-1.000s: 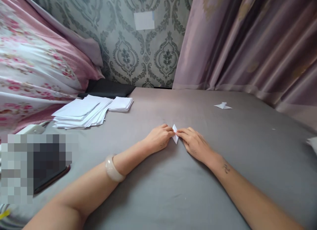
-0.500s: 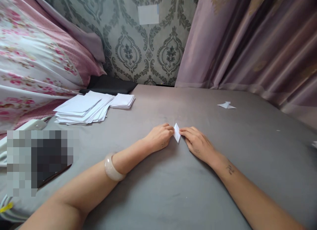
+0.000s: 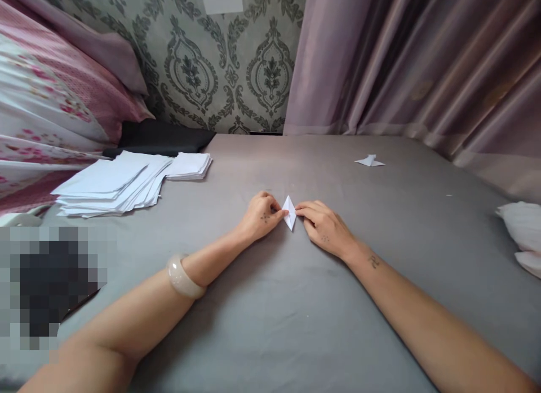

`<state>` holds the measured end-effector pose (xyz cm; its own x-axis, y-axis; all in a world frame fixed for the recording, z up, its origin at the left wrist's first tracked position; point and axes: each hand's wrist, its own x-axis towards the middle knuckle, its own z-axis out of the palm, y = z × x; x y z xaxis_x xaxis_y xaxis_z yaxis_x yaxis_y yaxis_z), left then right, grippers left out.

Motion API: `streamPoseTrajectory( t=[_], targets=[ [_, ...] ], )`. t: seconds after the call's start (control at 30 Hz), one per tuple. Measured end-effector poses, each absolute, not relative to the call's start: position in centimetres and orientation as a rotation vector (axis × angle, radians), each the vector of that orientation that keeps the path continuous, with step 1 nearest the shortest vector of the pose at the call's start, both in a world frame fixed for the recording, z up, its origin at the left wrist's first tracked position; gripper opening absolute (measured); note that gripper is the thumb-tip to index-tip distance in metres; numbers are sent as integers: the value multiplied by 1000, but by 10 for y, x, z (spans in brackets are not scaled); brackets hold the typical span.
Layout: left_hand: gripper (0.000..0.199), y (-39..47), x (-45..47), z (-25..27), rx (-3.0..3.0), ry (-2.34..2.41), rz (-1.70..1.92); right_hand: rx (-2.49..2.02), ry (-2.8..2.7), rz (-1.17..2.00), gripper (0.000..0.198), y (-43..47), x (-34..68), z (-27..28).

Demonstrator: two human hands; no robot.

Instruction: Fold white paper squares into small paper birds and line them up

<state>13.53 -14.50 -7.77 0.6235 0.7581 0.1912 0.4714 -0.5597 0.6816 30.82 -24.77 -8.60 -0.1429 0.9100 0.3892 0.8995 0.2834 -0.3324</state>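
Observation:
A small white folded paper (image 3: 289,220), diamond-shaped with its points towards and away from me, lies on the grey cloth surface (image 3: 253,303). My left hand (image 3: 262,215) grips its left corner, the thumb on top of the paper and the other fingers curled. At the right corner, the fingertips of my right hand (image 3: 325,226) are pressed together on the paper's edge. A pale bangle (image 3: 185,278) circles my left forearm. The undersides of the fingertips are hidden.
Stacks of white paper sheets (image 3: 105,181) and a smaller paper pile (image 3: 189,165) lie at the back left, before a black item (image 3: 164,138). A folded paper figure (image 3: 370,161) sits at the back right. A whitish bundle (image 3: 524,229) is at the right edge. Curtains (image 3: 359,60) hang behind.
My left thumb has come onto the top of the folded paper and that hand has turned slightly. The view has shifted right and a little down, bringing in the whitish bundle.

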Motion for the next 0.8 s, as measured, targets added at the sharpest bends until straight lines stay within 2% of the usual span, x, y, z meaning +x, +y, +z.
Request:
streamPoseTrajectory(
  t=[0.13, 0.27, 0.37, 0.5, 0.67, 0.8],
  targets=[
    [13, -141, 141, -79, 2128, 1026, 563, -1614, -1971, 85, 37, -246, 308, -88],
    [17, -140, 140, -77, 1944, 978, 568, -1614, -1764, 192, 30, -241, 306, -87],
    [23, -144, 138, -73, 1723, 851, 598, -1634, -1449, 395, 25, -238, 303, -83],
    [28, -149, 139, -70, 1551, 657, 642, -1528, -1215, 690, 39, -236, 297, -74],
    [37, -153, 141, -68, 1431, 541, 644, -1409, -1110, 954, 25, -240, 294, -64],
    [39, -154, 138, -62, 1371, 586, 680, -1335, -896, 1106, 25, -241, 295, -62]
  ],
)
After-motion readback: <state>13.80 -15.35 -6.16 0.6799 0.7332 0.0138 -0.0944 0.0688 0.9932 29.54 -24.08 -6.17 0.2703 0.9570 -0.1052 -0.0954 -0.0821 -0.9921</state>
